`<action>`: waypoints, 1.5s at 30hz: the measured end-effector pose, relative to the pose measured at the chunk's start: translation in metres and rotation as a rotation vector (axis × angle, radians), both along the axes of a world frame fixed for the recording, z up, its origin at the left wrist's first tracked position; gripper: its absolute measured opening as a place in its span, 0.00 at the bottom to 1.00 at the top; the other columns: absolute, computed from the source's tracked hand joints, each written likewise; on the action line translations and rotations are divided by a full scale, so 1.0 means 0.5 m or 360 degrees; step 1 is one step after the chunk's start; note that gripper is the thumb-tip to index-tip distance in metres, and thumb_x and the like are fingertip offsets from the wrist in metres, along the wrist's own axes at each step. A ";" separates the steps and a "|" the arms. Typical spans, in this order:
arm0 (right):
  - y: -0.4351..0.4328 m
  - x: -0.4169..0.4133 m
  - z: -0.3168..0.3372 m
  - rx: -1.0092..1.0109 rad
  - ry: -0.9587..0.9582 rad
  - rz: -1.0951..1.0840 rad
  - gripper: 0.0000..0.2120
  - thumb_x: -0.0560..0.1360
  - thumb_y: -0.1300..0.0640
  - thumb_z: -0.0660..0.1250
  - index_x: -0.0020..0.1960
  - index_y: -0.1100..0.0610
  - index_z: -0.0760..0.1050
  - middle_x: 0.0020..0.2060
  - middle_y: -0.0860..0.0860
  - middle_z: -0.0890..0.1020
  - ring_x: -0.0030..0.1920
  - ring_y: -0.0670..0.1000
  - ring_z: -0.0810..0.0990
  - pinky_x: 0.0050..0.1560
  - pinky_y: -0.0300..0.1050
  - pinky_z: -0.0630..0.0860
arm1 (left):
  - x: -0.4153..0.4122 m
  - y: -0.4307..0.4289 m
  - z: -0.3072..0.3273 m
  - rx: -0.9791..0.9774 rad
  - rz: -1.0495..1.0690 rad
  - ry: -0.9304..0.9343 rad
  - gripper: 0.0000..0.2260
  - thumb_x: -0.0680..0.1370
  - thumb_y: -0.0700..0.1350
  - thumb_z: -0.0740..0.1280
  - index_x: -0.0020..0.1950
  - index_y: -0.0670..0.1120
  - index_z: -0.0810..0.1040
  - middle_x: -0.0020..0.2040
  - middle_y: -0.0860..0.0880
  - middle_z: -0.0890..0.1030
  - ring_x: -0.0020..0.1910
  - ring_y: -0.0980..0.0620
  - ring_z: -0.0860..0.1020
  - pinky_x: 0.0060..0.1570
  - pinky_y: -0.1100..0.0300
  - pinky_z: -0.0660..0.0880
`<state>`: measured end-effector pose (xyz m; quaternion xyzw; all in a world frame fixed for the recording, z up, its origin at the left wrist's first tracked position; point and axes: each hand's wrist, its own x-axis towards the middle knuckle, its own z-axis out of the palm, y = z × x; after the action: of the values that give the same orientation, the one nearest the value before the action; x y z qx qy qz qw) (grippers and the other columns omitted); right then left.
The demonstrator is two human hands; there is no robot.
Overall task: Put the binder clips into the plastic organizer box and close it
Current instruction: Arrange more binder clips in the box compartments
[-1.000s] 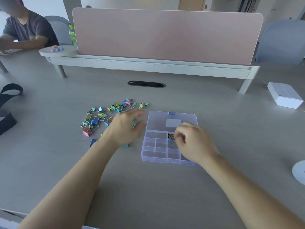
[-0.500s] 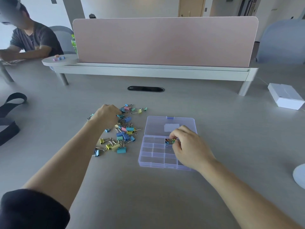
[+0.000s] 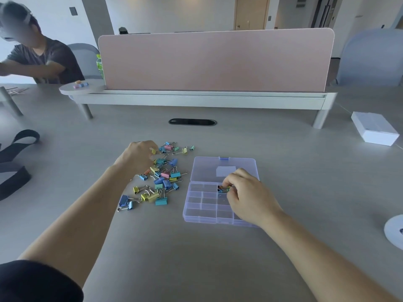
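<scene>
A clear plastic organizer box (image 3: 202, 205) lies open on the grey table, its lid (image 3: 209, 168) folded back away from me. Several small clips (image 3: 222, 189) fill one upper compartment. My right hand (image 3: 246, 196) is over the box's right side, fingertips pinching clips in that compartment. Left of the box lies a loose pile of coloured binder clips (image 3: 161, 177). My left hand (image 3: 137, 156) sits at the pile's upper left edge, fingers curled, with a yellow clip (image 3: 154, 151) at its fingertips.
A pink desk divider (image 3: 216, 62) on a white rail stands at the back. A white box (image 3: 375, 130) lies at the right, a white disc (image 3: 394, 232) at the right edge, a black strap (image 3: 15, 158) at the left. Another person sits at the far left.
My left hand pulled the clips closer to the box, then moved back to the pile's upper left. My right hand stayed at the same compartment.
</scene>
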<state>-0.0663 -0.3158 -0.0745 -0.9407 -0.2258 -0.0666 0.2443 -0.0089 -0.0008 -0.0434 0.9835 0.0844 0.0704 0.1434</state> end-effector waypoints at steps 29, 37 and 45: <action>0.004 -0.012 0.015 0.0625 -0.0042 0.0043 0.07 0.76 0.57 0.67 0.41 0.48 0.77 0.34 0.40 0.79 0.36 0.45 0.77 0.35 0.34 0.70 | -0.155 -0.287 -0.034 -0.1414 -0.0517 -0.0391 0.11 0.78 0.37 0.66 0.58 0.48 0.79 0.44 0.50 0.83 0.41 0.55 0.84 0.49 0.59 0.80; -0.003 -0.010 0.025 0.0769 0.0045 0.0019 0.10 0.74 0.60 0.71 0.39 0.48 0.75 0.34 0.35 0.80 0.30 0.45 0.76 0.33 0.34 0.72 | -0.164 -0.289 -0.045 -0.1073 -0.0765 -0.0504 0.10 0.77 0.36 0.66 0.52 0.48 0.82 0.47 0.50 0.82 0.42 0.56 0.83 0.48 0.60 0.80; -0.021 -0.004 0.032 0.0575 0.0080 0.0132 0.11 0.73 0.62 0.69 0.41 0.46 0.76 0.37 0.37 0.80 0.34 0.46 0.76 0.35 0.35 0.73 | -0.163 -0.284 -0.053 -0.0881 -0.0766 -0.0548 0.04 0.74 0.41 0.71 0.47 0.46 0.85 0.43 0.55 0.85 0.42 0.60 0.82 0.49 0.63 0.78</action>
<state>-0.0684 -0.3264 -0.0586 -0.8729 -0.2425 -0.0724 0.4172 -0.0903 -0.1428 -0.0697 0.8733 -0.1576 0.1732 0.4272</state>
